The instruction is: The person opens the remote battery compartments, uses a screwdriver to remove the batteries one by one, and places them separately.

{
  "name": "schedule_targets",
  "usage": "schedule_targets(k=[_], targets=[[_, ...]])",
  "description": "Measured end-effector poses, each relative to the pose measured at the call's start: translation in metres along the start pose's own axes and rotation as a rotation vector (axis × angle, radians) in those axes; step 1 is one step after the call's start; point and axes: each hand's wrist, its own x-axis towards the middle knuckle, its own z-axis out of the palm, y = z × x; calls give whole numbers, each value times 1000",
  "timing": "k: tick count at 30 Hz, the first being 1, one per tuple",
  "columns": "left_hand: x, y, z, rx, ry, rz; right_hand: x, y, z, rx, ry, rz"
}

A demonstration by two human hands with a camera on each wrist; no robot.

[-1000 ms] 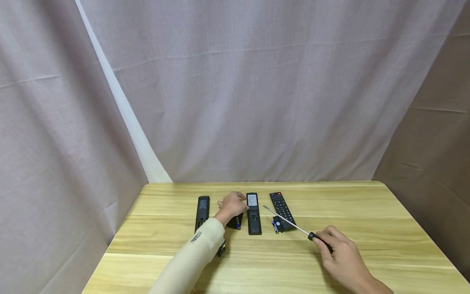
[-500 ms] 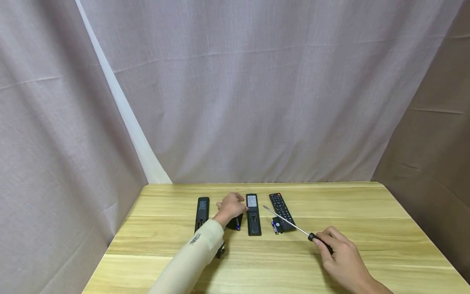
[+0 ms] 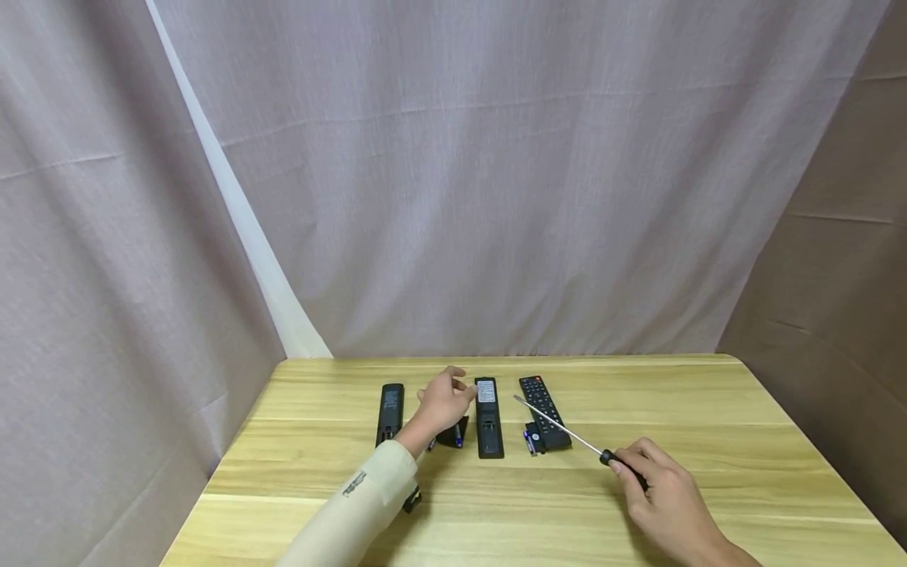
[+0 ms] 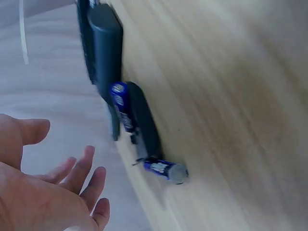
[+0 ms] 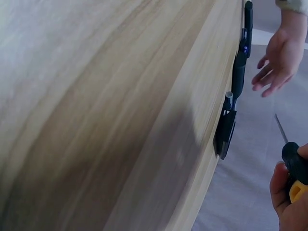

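Note:
In the head view my left hand (image 3: 445, 402) hovers over a small black battery cover (image 3: 450, 433) beside the middle remote control (image 3: 489, 421). Its fingers are apart and relaxed, with nothing between them in the left wrist view. Two blue batteries lie against the cover there, one battery (image 4: 121, 101) along its side and another battery (image 4: 166, 169) at its end. My right hand (image 3: 666, 492) grips a screwdriver (image 3: 563, 427), its metal shaft pointing up and left toward the right-hand remote. The screwdriver's handle (image 5: 291, 156) shows black and yellow in the right wrist view.
A black remote control (image 3: 390, 413) lies face down at the left, partly behind my left arm. At the right, another remote (image 3: 542, 409) lies button side up, with a small black cover (image 3: 540, 438) and a blue battery (image 3: 528, 442) by its lower end. Curtains enclose the wooden table (image 3: 538, 512).
My left hand and forearm have shifted slightly left, the fingers more spread, uncovering a second battery by the cover. The right hand still grips the screwdriver, its tip slightly farther right.

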Motion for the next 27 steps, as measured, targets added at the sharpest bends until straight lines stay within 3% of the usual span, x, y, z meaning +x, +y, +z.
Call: schedule_targets(k=[8, 14, 19, 27], targets=[[-53, 0, -18, -3, -16, 63, -2, 5, -2, -42, 7, 27], [-89, -3, -24, 64, -64, 92, -6, 10, -7, -59, -55, 86], [-100, -1, -26, 87, -65, 109, -3, 17, -8, -88, -88, 141], [-98, -3, -28, 101, -48, 95, 5, 33, -10, -152, -193, 266]])
